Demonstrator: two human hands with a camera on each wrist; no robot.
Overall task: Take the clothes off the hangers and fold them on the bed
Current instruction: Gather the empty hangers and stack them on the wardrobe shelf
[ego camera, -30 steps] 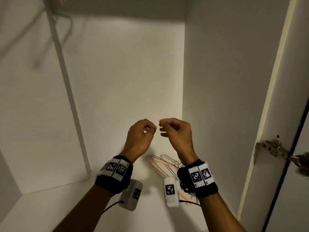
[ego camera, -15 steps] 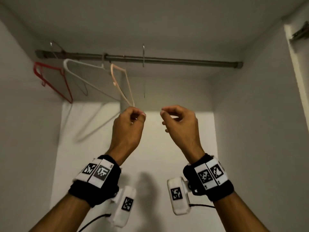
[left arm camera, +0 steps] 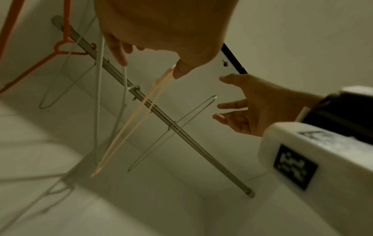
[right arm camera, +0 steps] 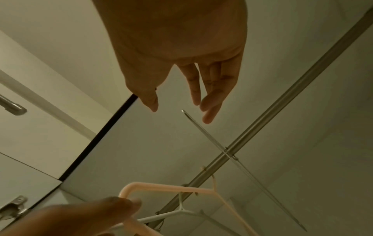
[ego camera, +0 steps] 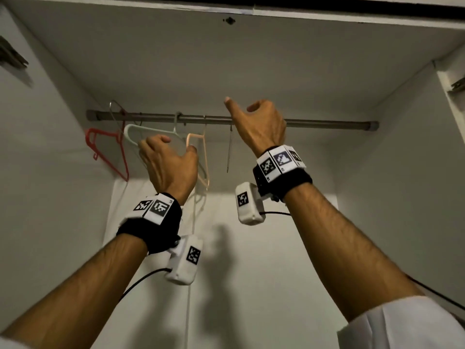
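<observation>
Bare hangers hang on the closet rod (ego camera: 327, 123): a red hanger (ego camera: 105, 157), a white hanger (ego camera: 151, 128), a peach hanger (ego camera: 205, 159) and a thin wire hanger (ego camera: 229, 152). No clothes show on them. My left hand (ego camera: 176, 144) holds the near corner of the peach hanger (right arm camera: 161, 186) between thumb and fingers, and its index finger reaches the white hanger (left arm camera: 98, 111). My right hand (ego camera: 239, 107) is raised in front of the rod with its fingers straight. The near tip of the wire hanger (right arm camera: 201, 127) lies between its thumb and fingers, untouched.
White closet walls stand to the left (ego camera: 50, 197) and right (ego camera: 402, 197), and the closet top (ego camera: 226, 59) is just above the rod. Door hinges (ego camera: 12, 56) show at the upper left and right edges. The rod's right half carries nothing.
The view swung up from the closet floor to the rod. Both hands rose; the left stayed at the peach hanger's end, and the right uncurled and climbed to the wire hanger.
</observation>
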